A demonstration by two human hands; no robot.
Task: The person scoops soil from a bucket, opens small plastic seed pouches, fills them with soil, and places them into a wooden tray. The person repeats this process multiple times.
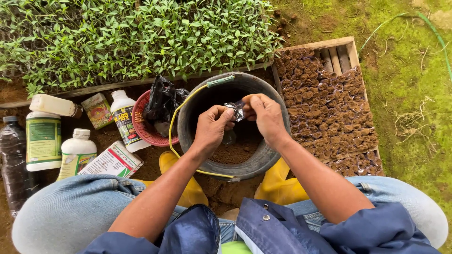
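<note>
the left hand [212, 126] and the right hand [264, 115] both pinch a small clear plastic bag [237, 111] between their fingertips, holding it over the mouth of a black bucket [263, 160] with soil in its bottom. left of the bucket sits a red basket [141, 123] with a black plastic bag [162, 101], then white bottles [123, 117] and a carton [112, 162]; right of it lies a wooden tray [348, 49] of soil-filled pots, with green seedlings [141, 37] beyond.
</note>
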